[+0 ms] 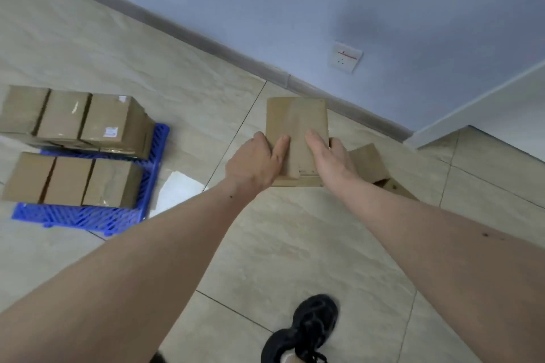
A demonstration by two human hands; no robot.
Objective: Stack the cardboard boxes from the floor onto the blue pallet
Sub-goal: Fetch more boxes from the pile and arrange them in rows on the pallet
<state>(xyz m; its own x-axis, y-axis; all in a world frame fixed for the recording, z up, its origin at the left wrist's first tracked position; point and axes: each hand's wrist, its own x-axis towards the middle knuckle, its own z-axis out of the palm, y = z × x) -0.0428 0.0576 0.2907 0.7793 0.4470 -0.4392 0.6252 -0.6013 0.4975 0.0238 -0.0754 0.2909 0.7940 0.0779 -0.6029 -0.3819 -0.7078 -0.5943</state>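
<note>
A plain brown cardboard box [296, 124] is in front of me near the wall, above the tiled floor. My left hand [255, 163] grips its left side, thumb on top. My right hand [330, 156] holds its right side, thumb on top and fingers wrapped round the edge. Another cardboard box [371, 165] lies on the floor behind my right wrist, partly hidden. The blue pallet [88, 215] sits at the left. It carries two rows of taped boxes, the far row [76, 121] and the near row [70, 180].
A grey skirting board [206, 41] runs along the blue wall, which has a white socket [345, 56]. A white sheet [177, 191] lies on the floor beside the pallet. My black shoe [303, 330] stands at the bottom. A white panel edge [472, 106] is at right.
</note>
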